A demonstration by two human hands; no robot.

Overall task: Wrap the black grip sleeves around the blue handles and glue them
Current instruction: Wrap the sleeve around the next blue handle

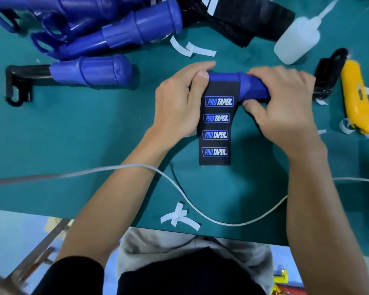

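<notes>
A blue handle (251, 87) lies sideways on the green mat (73, 135), gripped at both ends. A black grip sleeve (216, 126) printed with several PRO TAPER logos hangs from the handle toward me, flat on the mat. My left hand (179, 101) curls round the handle's left end, thumb pressing the sleeve's top edge. My right hand (279, 103) grips the handle's right part, with its thumb underneath. A black metal bracket (328, 75) sticks out past my right hand.
More blue handles (107, 28) are piled at the back left; one on a black bracket (90, 71) lies nearer. Black sleeves (243, 20), a glue bottle (296, 39), a yellow utility knife (358, 99), white paper strips (179, 218) and a white cable (200, 209) also lie on the mat.
</notes>
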